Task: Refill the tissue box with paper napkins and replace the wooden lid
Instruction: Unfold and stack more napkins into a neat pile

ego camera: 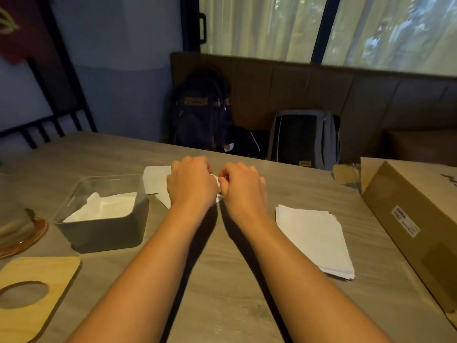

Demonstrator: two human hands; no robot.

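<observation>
Left hand: the left hand (pixel 191 180) is out over the middle of the table (pixel 222 280), fingers curled in, pinching a white napkin (pixel 158 180) that lies under and beyond it.
Right hand: the right hand (pixel 243 186) sits just beside the left, knuckles up, fingertips nipping the same napkin where a bit of white shows between the two hands.
Napkin: flat on the table past the left hand, partly hidden; its near corner peeks out below the left wrist.
Box: the dark tissue box (pixel 103 231) stands open left of the hands, clear upper walls, white napkins (pixel 103 209) lying loose inside.
Lid: the wooden lid (pixel 37 293) is off, lying flat at the near left corner of the table, its oval hole facing up, well apart from the box opening.
Stack: a pile of white napkins (pixel 314 238) rests on the table right of the right forearm, edges a little fanned.
Carton: a brown cardboard carton (pixel 408 214) with a white label lies along the right edge.
Far side: two backpacks (pixel 304 137) lean on the bench behind the table.
</observation>
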